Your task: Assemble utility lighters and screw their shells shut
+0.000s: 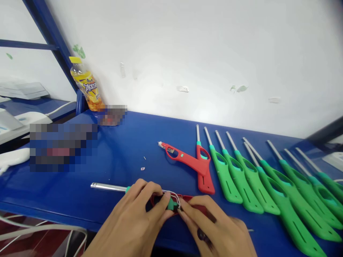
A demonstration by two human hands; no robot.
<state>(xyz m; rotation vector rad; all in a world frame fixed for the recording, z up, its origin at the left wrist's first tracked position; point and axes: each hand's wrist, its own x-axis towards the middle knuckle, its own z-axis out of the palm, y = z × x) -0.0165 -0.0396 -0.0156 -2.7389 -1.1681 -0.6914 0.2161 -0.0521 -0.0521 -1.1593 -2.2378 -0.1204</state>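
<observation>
Low in the middle of the head view, an opened red stick lighter (197, 202) lies across the blue table, its metal tube (108, 186) pointing left. My left hand (136, 214) is closed on its front part, thumb and fingers around the green trigger (170, 203). A thin white wire (174, 194) loops over the lighter's inside. My right hand (214, 225) is closed, its fingertips pinching at the wire's end beside the trigger. Under that palm shows a dark, rounded handle (203, 236), mostly hidden; I cannot tell its kind.
A red lighter shell (184, 159) lies over another red stick lighter (205, 182). Several green stick lighters (227, 178) line the right side. Two small parts (143, 168) rest ahead of my hands. A drink bottle (87, 85) leans against the wall at the back left.
</observation>
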